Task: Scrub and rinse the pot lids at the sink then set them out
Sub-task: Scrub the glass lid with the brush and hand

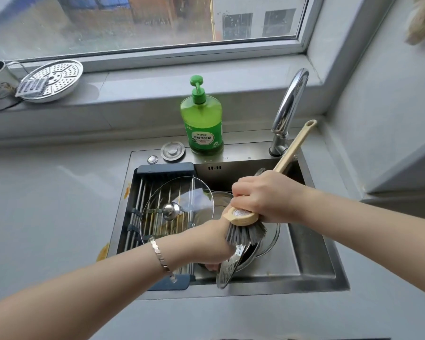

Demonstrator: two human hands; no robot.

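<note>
Down in the sink (312, 256), the left hand (211, 244) props a steel lid (227, 268) on its edge. Its fingers are mostly hidden, and the little that shows curls under the lid's rim. The right hand (263, 195) is fisted tight round the brush (243, 229), with the bristles just above that lid. More lids lie in the sink behind it. A glass lid (177, 212) rests on the rack (142, 192) across the sink's left half. I'd worry about a hard stroke making the wet lid slip from that hidden grip and clatter down. A swinging left elbow could also nudge the glass lid off the rack.
</note>
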